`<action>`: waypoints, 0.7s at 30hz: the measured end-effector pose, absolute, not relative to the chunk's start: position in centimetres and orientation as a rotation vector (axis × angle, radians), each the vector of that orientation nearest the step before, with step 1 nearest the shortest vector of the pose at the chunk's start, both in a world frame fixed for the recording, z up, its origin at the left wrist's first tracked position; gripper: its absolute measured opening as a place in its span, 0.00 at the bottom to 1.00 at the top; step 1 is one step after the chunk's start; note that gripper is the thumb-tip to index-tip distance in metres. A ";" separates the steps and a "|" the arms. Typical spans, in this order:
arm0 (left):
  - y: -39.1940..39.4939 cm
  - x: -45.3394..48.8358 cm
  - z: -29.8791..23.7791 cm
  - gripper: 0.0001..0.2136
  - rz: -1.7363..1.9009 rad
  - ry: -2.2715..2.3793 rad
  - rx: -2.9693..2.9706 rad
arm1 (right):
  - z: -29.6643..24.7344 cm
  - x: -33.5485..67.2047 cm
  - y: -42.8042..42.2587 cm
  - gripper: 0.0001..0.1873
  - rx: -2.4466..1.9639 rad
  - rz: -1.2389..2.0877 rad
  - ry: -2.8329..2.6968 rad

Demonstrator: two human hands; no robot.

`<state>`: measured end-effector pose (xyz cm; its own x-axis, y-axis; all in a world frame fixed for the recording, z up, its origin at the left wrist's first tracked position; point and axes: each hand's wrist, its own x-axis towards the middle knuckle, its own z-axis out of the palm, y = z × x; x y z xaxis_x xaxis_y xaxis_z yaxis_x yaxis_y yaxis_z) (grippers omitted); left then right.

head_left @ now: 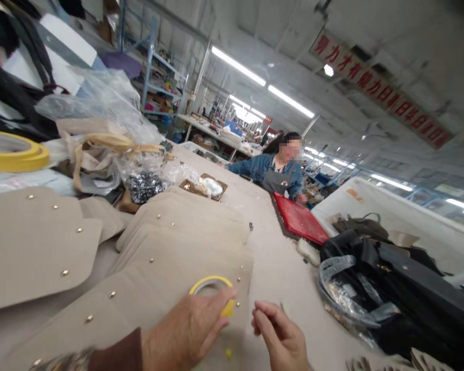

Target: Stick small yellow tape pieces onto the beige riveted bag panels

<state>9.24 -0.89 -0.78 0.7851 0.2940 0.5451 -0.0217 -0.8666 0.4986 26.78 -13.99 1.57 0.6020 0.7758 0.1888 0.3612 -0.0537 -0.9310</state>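
My left hand [187,324] is closed on a roll of yellow tape [227,309], with fingers and thumb at its right side. Below it, a small yellow scrap [228,353] shows on the beige panel. To the right, my right hand [280,337] is pinched shut, thumb against fingertips; whatever it may hold is too small to make out. Under and beyond the left hand lie overlapping beige panels [185,247] with small metal studs. Another studded beige panel [31,247] lies at the left.
Larger yellow tape rolls [19,161] rest at the left on piled material. Further back are a plastic bag of dark pieces [145,186] and a small cardboard tray [191,186]. A person [282,170] stands across the table behind a red board [301,219]. Black bags [406,278] crowd the right.
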 end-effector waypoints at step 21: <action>-1.6 8.9 1.3 0.04 0.619 0.292 2.619 | 0.9 23.0 -12.9 0.09 -1.532 -0.317 -1.627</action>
